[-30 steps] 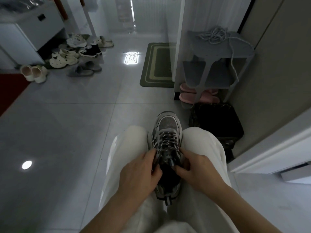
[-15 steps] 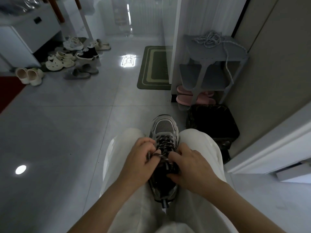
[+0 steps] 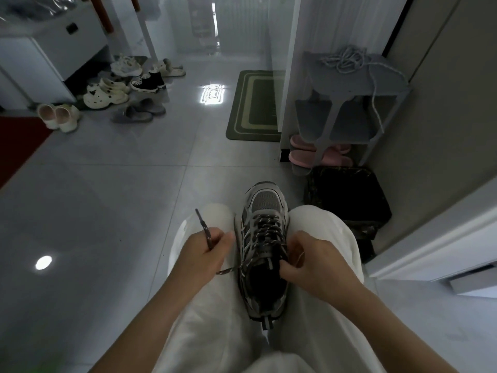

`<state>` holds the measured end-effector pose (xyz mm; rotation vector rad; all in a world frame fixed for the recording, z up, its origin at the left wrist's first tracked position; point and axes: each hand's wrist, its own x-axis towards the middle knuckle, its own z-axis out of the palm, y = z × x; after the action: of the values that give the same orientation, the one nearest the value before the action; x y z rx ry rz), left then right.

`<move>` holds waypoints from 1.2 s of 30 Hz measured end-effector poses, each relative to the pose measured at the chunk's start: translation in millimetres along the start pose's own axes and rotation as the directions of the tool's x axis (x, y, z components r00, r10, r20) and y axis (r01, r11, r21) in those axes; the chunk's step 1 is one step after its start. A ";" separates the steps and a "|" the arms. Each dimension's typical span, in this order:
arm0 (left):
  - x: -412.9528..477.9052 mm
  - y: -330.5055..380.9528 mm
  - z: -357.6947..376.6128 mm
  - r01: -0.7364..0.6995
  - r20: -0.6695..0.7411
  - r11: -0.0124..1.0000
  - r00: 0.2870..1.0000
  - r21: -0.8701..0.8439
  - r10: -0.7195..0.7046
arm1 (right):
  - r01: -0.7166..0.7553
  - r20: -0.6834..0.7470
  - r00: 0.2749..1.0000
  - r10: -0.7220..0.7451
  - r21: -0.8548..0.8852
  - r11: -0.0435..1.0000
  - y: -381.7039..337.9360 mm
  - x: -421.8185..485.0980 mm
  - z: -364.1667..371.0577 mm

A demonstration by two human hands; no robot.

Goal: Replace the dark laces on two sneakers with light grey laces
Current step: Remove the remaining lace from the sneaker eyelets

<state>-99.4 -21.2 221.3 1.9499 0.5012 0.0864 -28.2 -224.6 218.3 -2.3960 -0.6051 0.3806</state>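
A grey and black sneaker (image 3: 265,200) lies wedged between my knees, toe pointing away, threaded with a dark speckled lace (image 3: 266,228). My left hand (image 3: 204,251) pinches one free end of that lace, pulled out to the left of the shoe, its tip sticking up past my fingers. My right hand (image 3: 314,261) grips the shoe's collar on the right side, fingers curled. Light grey laces (image 3: 347,59) lie in a loose heap on top of a grey shelf unit (image 3: 336,84) ahead on the right, one strand hanging down its side.
A black bag (image 3: 347,195) sits on the floor right of my knee. Pink slippers (image 3: 320,156) lie under the shelf unit. A green mat (image 3: 255,106) lies ahead. Several shoes and slippers (image 3: 113,92) are grouped at the far left near a white cabinet (image 3: 40,52).
Both hands were together over the top of the lacing. My left hand has since drawn one lace end out to the left, and my right hand has shifted to the shoe's right side.
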 end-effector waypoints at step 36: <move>1.6 3.3 51.2 -0.394 0.082 0.805 0.913 0.443 0.401 | 0.024 -0.038 0.999 -0.013 0.302 0.953 4.7 18.0 -1.5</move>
<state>-82.5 -65.6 202.0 2.4968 0.1090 0.2738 -10.8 -219.5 214.3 -2.0982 -0.5124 0.3909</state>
